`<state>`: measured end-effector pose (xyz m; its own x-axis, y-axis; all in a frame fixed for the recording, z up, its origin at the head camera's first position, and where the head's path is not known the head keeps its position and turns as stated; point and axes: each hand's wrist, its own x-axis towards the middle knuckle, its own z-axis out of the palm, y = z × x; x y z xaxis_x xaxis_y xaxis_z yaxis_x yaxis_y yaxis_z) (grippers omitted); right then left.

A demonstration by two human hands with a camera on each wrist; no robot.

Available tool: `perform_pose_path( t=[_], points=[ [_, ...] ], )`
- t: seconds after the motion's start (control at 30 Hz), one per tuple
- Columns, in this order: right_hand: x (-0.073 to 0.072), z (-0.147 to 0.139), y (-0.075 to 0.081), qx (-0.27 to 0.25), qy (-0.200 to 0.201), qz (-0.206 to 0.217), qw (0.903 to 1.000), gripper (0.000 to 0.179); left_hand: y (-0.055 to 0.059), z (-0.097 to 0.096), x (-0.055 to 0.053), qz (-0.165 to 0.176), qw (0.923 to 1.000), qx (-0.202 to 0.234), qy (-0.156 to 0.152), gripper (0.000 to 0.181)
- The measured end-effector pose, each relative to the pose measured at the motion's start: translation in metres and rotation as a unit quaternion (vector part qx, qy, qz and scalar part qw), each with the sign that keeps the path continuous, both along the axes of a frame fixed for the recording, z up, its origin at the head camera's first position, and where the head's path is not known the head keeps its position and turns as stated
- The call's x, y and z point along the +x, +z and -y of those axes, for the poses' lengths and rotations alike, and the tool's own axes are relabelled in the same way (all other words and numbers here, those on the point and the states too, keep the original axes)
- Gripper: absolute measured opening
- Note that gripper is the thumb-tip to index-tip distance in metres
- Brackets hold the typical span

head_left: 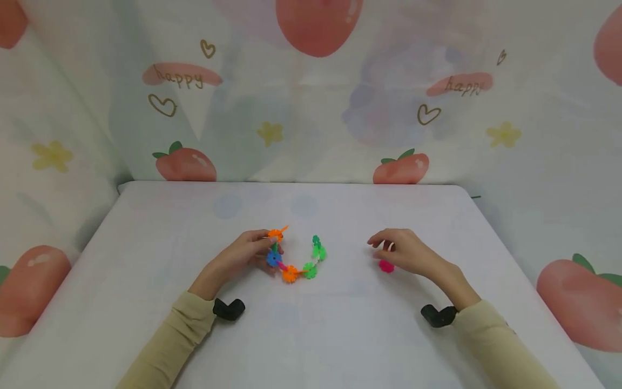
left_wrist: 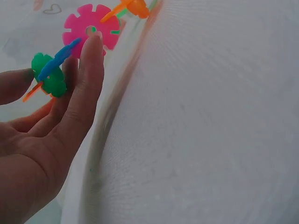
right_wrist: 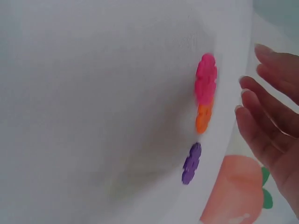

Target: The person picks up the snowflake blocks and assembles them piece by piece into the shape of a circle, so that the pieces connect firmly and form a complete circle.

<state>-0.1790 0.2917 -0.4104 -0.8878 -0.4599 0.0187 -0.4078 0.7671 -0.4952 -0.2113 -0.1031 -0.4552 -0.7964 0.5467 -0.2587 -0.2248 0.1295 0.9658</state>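
In the head view, a curved chain of notched plastic discs (head_left: 290,274) hangs in a U from my left hand (head_left: 250,249), which pinches its left end. The chain mixes orange, blue, pink and green discs slotted edge to edge. Close up in the left wrist view, the thumb touches a green disc (left_wrist: 55,85), a blue disc (left_wrist: 58,60) crosses it, and a fingertip lies over a pink disc (left_wrist: 74,29). My right hand (head_left: 410,253), fingers loosely bent and holding nothing, hovers above a loose pink disc (head_left: 386,266).
In the right wrist view an orange disc (right_wrist: 203,119) lies partly behind the pink one, with a purple disc (right_wrist: 191,163) beside them. A white cloth (head_left: 311,335) covers the table. Printed fabric (head_left: 311,108) stands behind it and along both sides.
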Motion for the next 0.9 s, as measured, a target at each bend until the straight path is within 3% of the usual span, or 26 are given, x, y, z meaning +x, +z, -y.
perform_pose_path(
  t=[0.33, 0.53, 0.9],
  points=[
    [0.007, -0.020, -0.008, 0.053, -0.021, 0.051, 0.9971, 0.024, 0.000, 0.000, 0.000, 0.002, 0.9999, -0.004, 0.010, 0.042],
    [0.008, -0.014, -0.011, 0.030, -0.027, 0.061, 0.9973, 0.025, -0.002, -0.001, -0.001, 0.000, 1.0000, -0.005, 0.004, 0.044],
    [-0.005, 0.013, -0.015, -0.041, -0.017, 0.027, 0.9986, 0.013, 0.001, -0.002, 0.000, -0.004, 1.0000, -0.004, 0.002, 0.045]
  ],
)
